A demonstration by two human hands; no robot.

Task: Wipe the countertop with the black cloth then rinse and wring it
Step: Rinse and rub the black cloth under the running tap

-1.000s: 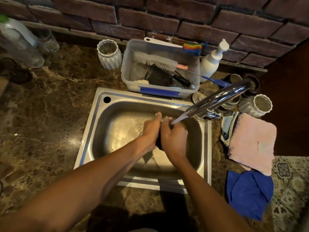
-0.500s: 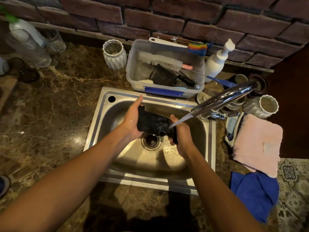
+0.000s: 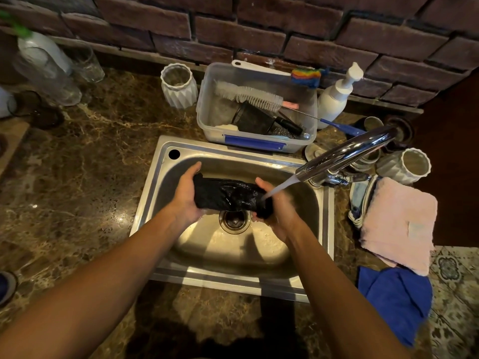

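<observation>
Faucet (image 3: 344, 154) beside plastic tub (image 3: 207, 120)

Wet, glistening black cloth (image 3: 228, 195); brushed steel sink (image 3: 259, 278); glossy chrome tap (image 3: 344, 154); polished marble counter (image 3: 77, 177); rough brick wall (image 3: 259, 35).

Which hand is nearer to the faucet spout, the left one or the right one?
The right hand: it holds the black cloth just below the faucet spout, in the stream. The left hand grips the cloth's far end.
</observation>
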